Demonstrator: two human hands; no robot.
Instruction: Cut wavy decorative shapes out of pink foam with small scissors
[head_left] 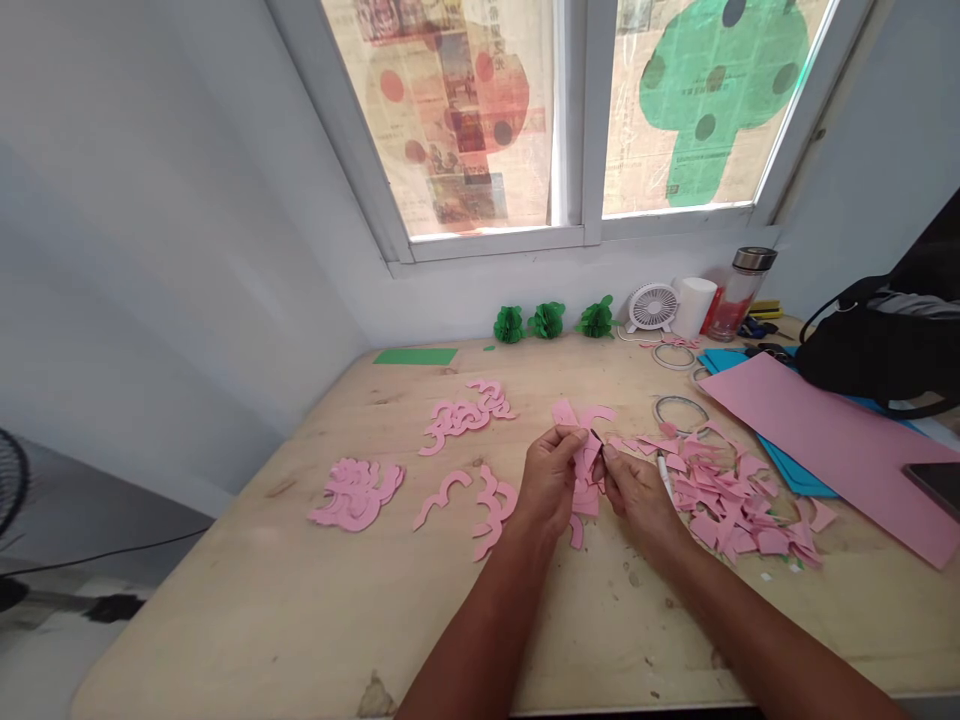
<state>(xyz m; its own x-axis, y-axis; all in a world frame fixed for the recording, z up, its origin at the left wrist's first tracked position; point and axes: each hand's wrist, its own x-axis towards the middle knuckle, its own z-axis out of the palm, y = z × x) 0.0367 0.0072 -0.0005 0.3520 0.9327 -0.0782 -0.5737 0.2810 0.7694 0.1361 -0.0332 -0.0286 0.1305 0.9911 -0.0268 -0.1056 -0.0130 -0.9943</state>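
Above the middle of the wooden table, my left hand (555,475) pinches a piece of pink paper (585,455) between thumb and fingers. Close against it, my right hand (637,490) is closed around small dark scissors (598,440); only a thin dark part shows at the paper, and the rest is hidden by the fingers. More pink paper pieces lie under and just beyond both hands. Left of my left hand are curved pink cut-outs (493,512), with a stacked bunch of scalloped pink cut-outs (356,495) farther left.
Pink scraps (731,500) and a white marker (664,476) lie right of my right hand. Tape rings (681,412), a pink sheet (832,440), blue sheets (787,455) and a black bag (877,345) are beyond. Green paper ornaments (547,320), a small fan (652,307) and a bottle (739,295) line the wall.
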